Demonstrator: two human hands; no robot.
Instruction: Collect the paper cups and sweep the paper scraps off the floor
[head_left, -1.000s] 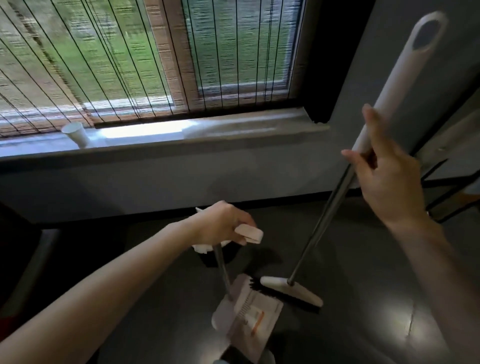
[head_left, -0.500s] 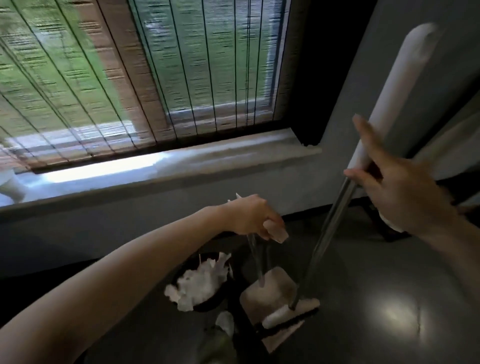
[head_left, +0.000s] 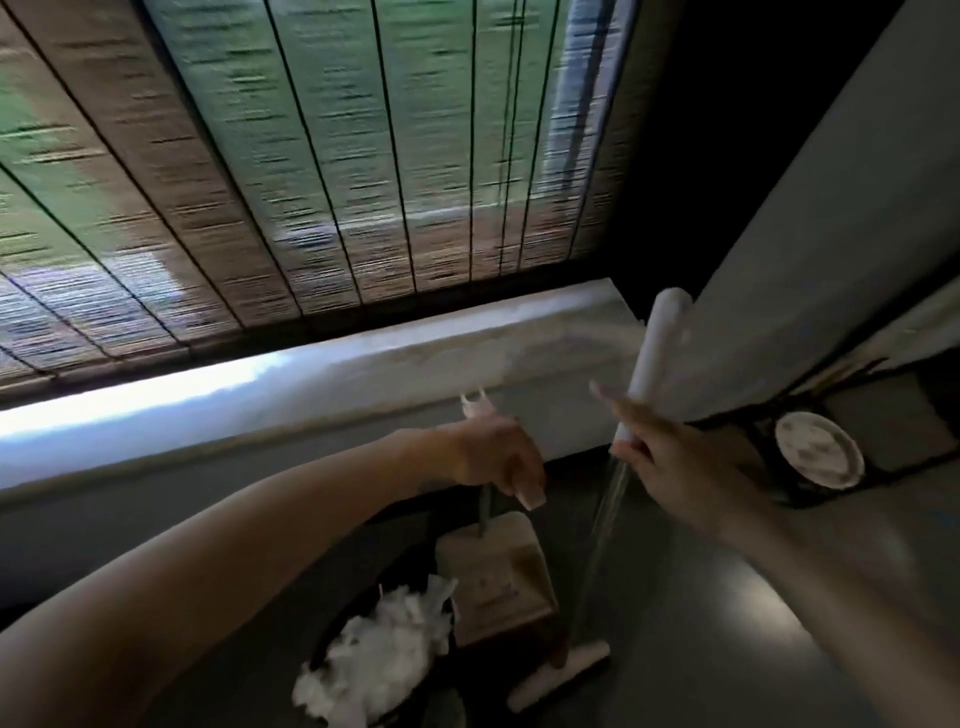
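Status: sweep stage, at the bin.

- Left hand (head_left: 493, 457): fingers curled round the top grip of the dustpan (head_left: 498, 587), pale grip ends sticking out on both sides of the fist.
- Right hand (head_left: 675, 467): wrapped round the broom (head_left: 657, 353) where the white grip meets the metal tube. Motion blur hid the finger detail.
- Broom head (head_left: 563, 675) was low, just beside the pan's lower edge. We couldn't tell whether it touched the floor (head_left: 727, 649).
- Paper scraps (head_left: 379, 665): a white heap inside the dark bin (head_left: 337, 623), just left of the pan. We saw none on the pan face shown and none on the visible floor.
- Paper cups: none clearly in view. A round white-topped thing (head_left: 818, 449) sat on the right by the wall. It could have been a cup seen from above, but it was too blurred to say.
- The window sill (head_left: 363, 364) looked bare in the stretch shown.

Our read: the pan hung next to the bin, so we were at the dump step or just around it, and most of the scrap work looked done.

Next move, as we judged it:
- Look over the rest of the floor for stray scraps.
- If any turn up, set the pan lip flat on the floor and brush toward it in short strokes.
- Keep the broom head clear of the bin rim, since a knock could tip the heap back out.
- Then identify that white round thing.
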